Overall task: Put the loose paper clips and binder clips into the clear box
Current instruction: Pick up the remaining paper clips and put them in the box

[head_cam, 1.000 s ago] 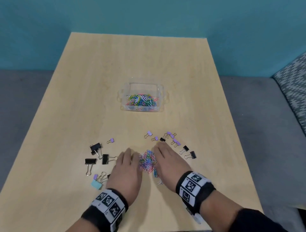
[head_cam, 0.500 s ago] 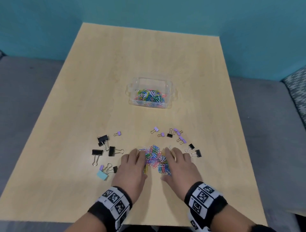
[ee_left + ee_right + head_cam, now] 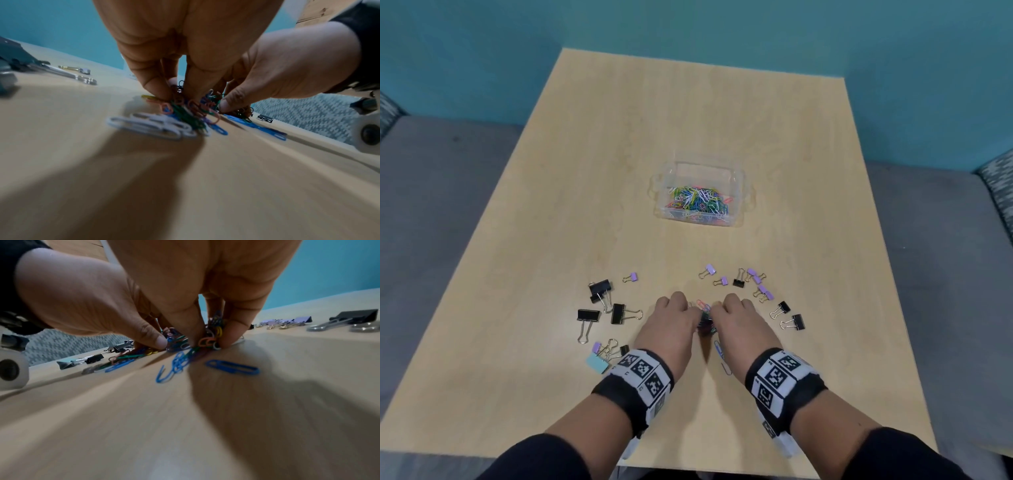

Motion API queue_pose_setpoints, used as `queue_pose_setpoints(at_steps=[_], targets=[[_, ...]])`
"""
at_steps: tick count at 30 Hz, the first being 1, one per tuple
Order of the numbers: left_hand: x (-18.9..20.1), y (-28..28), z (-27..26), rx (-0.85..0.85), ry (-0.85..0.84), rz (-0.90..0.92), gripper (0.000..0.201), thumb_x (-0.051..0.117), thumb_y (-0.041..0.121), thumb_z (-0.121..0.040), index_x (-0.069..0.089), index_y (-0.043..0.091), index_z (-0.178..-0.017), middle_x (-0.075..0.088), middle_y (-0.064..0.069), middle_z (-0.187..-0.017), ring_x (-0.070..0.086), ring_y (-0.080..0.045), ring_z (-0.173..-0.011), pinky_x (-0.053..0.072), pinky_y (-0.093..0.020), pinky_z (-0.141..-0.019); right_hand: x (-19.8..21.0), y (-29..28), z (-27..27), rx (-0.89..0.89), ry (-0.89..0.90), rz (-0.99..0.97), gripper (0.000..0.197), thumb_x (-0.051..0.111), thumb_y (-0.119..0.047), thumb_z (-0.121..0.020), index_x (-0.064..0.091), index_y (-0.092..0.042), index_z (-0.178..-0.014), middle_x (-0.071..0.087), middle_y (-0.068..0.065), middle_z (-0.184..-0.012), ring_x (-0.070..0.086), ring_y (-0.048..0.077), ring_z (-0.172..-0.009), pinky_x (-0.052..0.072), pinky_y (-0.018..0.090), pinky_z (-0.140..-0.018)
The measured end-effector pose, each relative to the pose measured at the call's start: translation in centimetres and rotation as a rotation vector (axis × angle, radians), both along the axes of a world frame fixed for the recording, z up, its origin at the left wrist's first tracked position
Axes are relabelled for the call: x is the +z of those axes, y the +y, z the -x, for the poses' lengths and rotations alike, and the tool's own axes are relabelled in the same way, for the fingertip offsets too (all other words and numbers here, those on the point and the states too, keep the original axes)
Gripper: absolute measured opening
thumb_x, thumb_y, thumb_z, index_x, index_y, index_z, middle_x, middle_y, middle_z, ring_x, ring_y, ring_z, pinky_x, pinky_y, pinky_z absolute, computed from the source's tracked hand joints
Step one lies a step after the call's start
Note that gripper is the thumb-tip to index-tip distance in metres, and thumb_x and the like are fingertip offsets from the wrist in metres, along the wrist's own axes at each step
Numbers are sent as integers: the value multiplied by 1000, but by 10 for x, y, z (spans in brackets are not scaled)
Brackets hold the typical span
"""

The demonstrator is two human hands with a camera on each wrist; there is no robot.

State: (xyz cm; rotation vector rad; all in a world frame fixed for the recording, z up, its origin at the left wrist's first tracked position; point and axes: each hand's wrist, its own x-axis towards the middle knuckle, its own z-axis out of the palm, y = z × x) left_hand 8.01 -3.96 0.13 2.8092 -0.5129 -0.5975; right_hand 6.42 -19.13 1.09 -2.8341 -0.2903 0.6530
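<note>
Pinching a heap of coloured paper clips [image 3: 704, 317] between us, we are curling the fingers of our left hand [image 3: 670, 329] and right hand [image 3: 739, 325] around it on the table [image 3: 592, 164] — a few blue clips [image 3: 232, 369] are lying loose (just beside). Binder clips [image 3: 616, 313] are lying scattered either side; the clear box [image 3: 738, 178] is sitting well beyond.

a pile of coloured paper clips [image 3: 704, 317] lay near the front of the table, bunched between both hands. a few blue clips [image 3: 719, 349] lay loose just behind it. black, purple and light blue binder clips [image 3: 604, 310] were scattered to either side. the clear box [image 3: 702, 195] stood farther back, open and already holding coloured clips.
</note>
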Motion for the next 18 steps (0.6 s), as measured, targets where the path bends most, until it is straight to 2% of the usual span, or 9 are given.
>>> queue_pose_setpoints(at_steps=[2,5,8,10,12,14,15,18], targets=[[5,0,0,-19,15,-22,33,39,-9,-68,37,20,-84,34,-1,-97,24,-18,-79,40,-34,-65,0,-2,-1,0,-2,-1,44,46,10,-65,44,-14,-102,41,6,-104,30,21,-82,36,33,-63],[6,1,1,-48,2,-23,35,44,-6,-70,30,23,-82,28,1,-92,25,-18,-79,29,-31,-62,4,-4,-2,0,-7,-11,38,47,10,-67,41,-16,-94,39,5,-96,31,22,-79,30,33,-61],[4,4,2,-78,-1,-16,38,57,-1,-71,31,24,-82,26,3,-89,27,-18,-76,28,-30,-63,6,-6,-3,19,-20,-33,38,44,12,-67,33,-19,-85,32,2,-87,33,22,-74,25,30,-57],[3,5,1,-92,4,-3,37,64,3,-70,35,25,-79,26,4,-84,29,-17,-70,28,-30,-59,4,-8,-4,34,-15,-52,39,44,14,-64,31,-19,-82,30,0,-82,32,22,-68,16,28,-49],[4,9,0,-70,15,31,35,67,6,-70,38,24,-72,28,6,-78,31,-17,-62,27,-30,-53,2,-10,-5,35,3,-55,37,44,13,-68,31,-19,-80,27,-3,-78,30,20,-62,11,25,-47],[8,11,-3,-33,16,70,19,64,9,-78,48,19,-73,35,5,-76,38,-19,-59,30,-31,-51,3,-14,-6,18,13,-65,30,48,6,-78,33,-20,-79,26,-5,-74,29,13,-56,13,24,-46],[11,12,-5,-5,29,107,8,60,14,-84,55,17,-79,40,3,-79,44,-20,-62,35,-31,-54,4,-16,-8,2,33,-80,24,49,0,-84,36,-19,-79,29,-6,-74,32,12,-55,17,25,-46],[29,15,-19,86,130,218,12,55,27,-90,64,20,-91,52,2,-90,54,-19,-80,43,-31,-71,18,-23,-21,-65,153,-212,9,50,-14,-90,51,-18,-83,47,-2,-81,49,20,-69,35,31,-57]])
